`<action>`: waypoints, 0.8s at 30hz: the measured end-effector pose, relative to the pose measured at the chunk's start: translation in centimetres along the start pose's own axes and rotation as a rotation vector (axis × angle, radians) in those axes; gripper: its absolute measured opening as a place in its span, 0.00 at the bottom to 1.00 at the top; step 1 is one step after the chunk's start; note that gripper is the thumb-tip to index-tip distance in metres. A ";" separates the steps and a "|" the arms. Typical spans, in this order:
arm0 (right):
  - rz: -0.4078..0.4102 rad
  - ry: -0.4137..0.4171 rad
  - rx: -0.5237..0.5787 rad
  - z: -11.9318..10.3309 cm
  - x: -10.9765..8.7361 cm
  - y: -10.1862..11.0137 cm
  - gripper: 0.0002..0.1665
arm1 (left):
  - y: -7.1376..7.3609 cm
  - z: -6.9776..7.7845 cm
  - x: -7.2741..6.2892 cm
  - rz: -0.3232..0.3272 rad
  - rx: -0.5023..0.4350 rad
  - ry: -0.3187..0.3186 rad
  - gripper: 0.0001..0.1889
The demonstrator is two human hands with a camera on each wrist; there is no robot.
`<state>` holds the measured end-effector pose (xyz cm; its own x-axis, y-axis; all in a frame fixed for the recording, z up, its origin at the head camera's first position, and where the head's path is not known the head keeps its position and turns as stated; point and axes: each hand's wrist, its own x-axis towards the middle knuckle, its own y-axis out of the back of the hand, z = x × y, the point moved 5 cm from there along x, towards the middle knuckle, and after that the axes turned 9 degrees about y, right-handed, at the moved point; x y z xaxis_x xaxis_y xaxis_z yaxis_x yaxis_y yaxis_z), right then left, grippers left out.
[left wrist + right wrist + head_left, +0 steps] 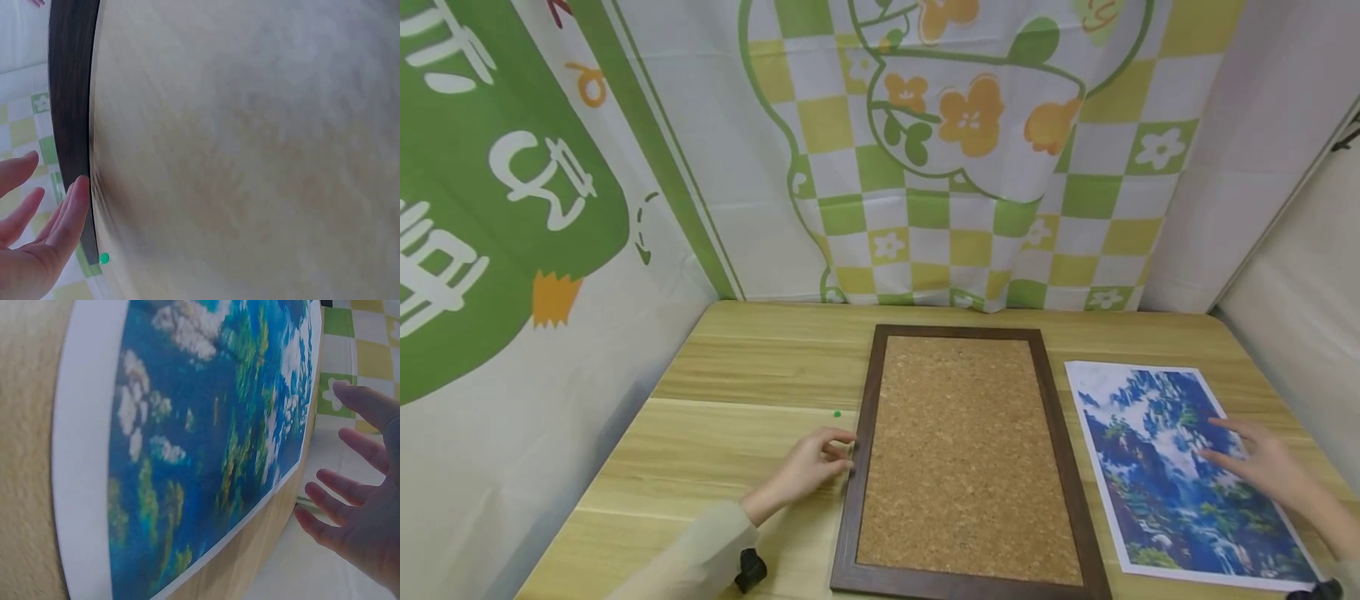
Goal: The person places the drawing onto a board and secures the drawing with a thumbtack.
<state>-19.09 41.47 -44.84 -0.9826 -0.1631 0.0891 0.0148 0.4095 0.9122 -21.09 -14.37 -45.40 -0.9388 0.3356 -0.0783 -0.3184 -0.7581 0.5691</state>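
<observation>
A cork board (966, 458) in a dark brown wooden frame (1054, 400) lies flat on the table. At its left edge is my left hand (816, 462), the fingertips touching or just beside the frame, holding nothing. The left wrist view shows this hand (47, 240) with loosely spread fingers near the frame's dark side (72, 94). My right hand (1262, 462) hovers over a printed landscape picture (1172, 475) on the right, fingers apart. In the right wrist view the hand (356, 500) is spread and holds nothing beside the white-bordered sheet (187, 450).
A small green pin-like piece (837, 414) lies on the wooden table (760, 358), left of the frame and just beyond my left hand. Behind the table hangs a checked green and yellow curtain (955, 242). Pale cloth walls (1300, 275) stand at the sides.
</observation>
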 end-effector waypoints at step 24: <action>-0.078 -0.094 -0.043 2.9 0.7 -0.1 0.50 | -1.1 -0.3 0.2 -0.042 -0.222 0.146 0.20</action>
<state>-20.33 43.91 -46.01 -0.9941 -0.1066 -0.0185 -0.0559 0.3596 0.9314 -20.98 -13.66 -46.23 -0.9280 0.2975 -0.2244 -0.3637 -0.8544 0.3711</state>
